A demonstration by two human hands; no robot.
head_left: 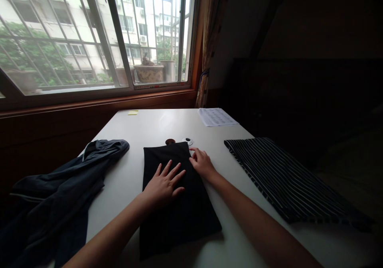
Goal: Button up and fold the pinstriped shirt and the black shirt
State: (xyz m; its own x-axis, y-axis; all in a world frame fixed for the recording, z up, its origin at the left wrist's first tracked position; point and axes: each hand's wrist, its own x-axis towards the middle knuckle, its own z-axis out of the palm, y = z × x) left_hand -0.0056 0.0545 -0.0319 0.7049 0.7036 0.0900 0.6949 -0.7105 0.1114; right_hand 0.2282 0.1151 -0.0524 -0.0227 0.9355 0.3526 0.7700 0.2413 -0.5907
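A folded black garment (pixel 188 212) lies flat on the white table (pixel 119 204) in front of me. My left hand (pixel 162 187) rests palm down on its upper part, fingers spread. At the garment's upper right edge is my right hand (pixel 203 163), its fingers curled and the thumb and forefinger at the cloth's border; the fingertips are partly hard to make out. Just beyond the far edge of the cloth sit a small brown round object (pixel 170 141) and a white round one with a dark centre (pixel 188 141).
Crumpled dark clothes (pixel 72 180) hang over the table's left side. To the right lies a flat black-and-white striped cloth (pixel 287 176). Printed papers (pixel 218 117) and a yellow note (pixel 133 112) are at the far edge, below a barred window (pixel 101 40) and a curtain (pixel 206 48).
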